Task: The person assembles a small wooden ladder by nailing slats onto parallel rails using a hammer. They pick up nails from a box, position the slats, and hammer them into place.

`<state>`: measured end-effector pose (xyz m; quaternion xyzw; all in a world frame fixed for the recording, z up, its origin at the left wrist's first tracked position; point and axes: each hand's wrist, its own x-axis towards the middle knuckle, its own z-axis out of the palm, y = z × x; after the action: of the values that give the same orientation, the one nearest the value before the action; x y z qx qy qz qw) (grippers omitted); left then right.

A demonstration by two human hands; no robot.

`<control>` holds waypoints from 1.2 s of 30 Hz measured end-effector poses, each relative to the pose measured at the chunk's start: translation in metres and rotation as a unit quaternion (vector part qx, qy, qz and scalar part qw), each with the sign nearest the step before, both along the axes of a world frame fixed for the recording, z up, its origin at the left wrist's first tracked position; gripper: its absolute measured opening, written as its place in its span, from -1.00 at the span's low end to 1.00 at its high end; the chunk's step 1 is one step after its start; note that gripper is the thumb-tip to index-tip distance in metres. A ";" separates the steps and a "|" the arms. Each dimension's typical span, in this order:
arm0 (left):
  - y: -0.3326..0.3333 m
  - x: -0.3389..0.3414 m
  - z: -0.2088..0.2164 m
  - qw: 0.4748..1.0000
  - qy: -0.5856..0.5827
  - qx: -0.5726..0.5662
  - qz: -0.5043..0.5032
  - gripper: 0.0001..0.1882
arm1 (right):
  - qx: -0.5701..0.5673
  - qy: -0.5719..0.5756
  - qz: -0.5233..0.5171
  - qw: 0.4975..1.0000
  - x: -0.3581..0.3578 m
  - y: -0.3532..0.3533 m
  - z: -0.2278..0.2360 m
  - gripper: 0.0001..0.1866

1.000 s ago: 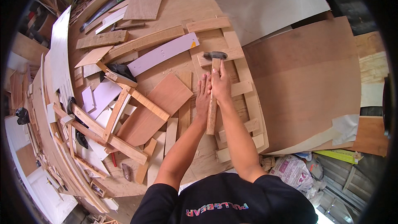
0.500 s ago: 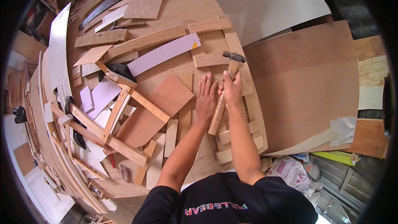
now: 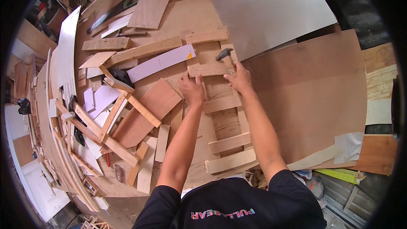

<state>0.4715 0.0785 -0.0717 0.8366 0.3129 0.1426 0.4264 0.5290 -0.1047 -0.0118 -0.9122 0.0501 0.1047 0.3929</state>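
Note:
A ladder-like wooden frame, two long rails with several cross slats, lies on the plywood worktop. My right hand (image 3: pixel 240 79) is closed round the wooden handle of a hammer (image 3: pixel 228 59). The hammer's dark metal head is above the right part of the second wooden slat (image 3: pixel 208 69) from the far end. My left hand (image 3: pixel 192 88) is at that slat's left end, fingers bent over its corner and the thumb at its near edge. Closer to me are a middle slat (image 3: pixel 222 104) and two near slats (image 3: pixel 231 161).
Left of the frame lie a lilac board (image 3: pixel 161 62), a brown plywood panel (image 3: pixel 146 114) and a jointed wooden frame (image 3: pixel 111 121) standing among offcuts. A handsaw (image 3: pixel 101 20) and another hammer (image 3: pixel 133 33) lie farther off. Large brown sheets (image 3: pixel 305 93) fill the right side.
Both hands have moved away from me along the frame, the left also leftward to the second slat's end. The hammer now points its head toward that slat. The view has shifted slightly.

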 end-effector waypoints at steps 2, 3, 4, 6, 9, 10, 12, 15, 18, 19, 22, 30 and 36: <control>-0.004 0.005 0.001 1.000 -0.023 -0.013 0.010 -0.38 | -0.047 -0.067 0.032 0.996 0.005 -0.006 -0.016 -0.32; -0.003 0.004 -0.003 0.998 -0.054 -0.018 0.022 -0.39 | -0.098 -0.159 0.050 0.981 0.004 -0.004 -0.017 -0.30; 0.001 0.000 0.002 0.996 -0.077 -0.022 0.034 -0.40 | -0.043 -0.084 0.022 0.995 0.000 0.004 0.001 -0.30; -0.002 -0.010 0.025 0.974 -0.155 -0.165 0.016 -0.32 | 0.064 0.069 -0.038 0.995 -0.011 0.011 0.038 -0.30; -0.004 -0.037 0.081 0.929 -0.231 -0.288 -0.034 -0.14 | 0.130 0.022 -0.055 0.990 -0.059 0.012 0.058 -0.40; 0.001 -0.052 0.093 0.913 -0.248 -0.323 -0.021 -0.13 | 0.166 0.040 -0.067 0.983 -0.083 0.019 0.082 -0.42; 0.010 -0.084 0.114 0.876 -0.282 -0.391 -0.004 -0.10 | 0.215 0.037 -0.059 0.974 -0.128 0.023 0.104 -0.41; 0.027 -0.139 0.125 0.874 -0.240 -0.418 -0.050 -0.30 | 0.299 0.096 -0.050 0.948 -0.193 0.028 0.106 -0.31; 0.028 -0.202 0.134 0.884 -0.183 -0.417 -0.106 -0.45 | 0.277 0.119 0.030 0.953 -0.243 0.032 0.109 -0.22; 0.031 -0.222 0.131 0.889 -0.149 -0.413 -0.130 -0.44 | 0.272 0.139 0.031 0.952 -0.261 0.036 0.106 -0.16; 0.031 -0.284 0.132 0.884 -0.106 -0.435 -0.138 -0.47 | 0.214 0.135 0.069 0.965 -0.306 0.047 0.099 -0.13; 0.029 -0.403 0.134 0.736 -0.012 -0.670 -0.100 -0.54 | 0.173 0.137 0.120 0.968 -0.357 0.066 0.077 -0.26; 0.046 -0.457 0.111 0.740 0.106 -0.663 0.020 -0.50 | 0.080 0.005 0.238 0.968 -0.384 0.033 0.062 -0.55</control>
<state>0.0140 0.1243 0.0389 0.3453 0.3887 -0.1822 0.8346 0.1454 -0.0717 0.0504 -0.8630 -0.1749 0.2035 0.4280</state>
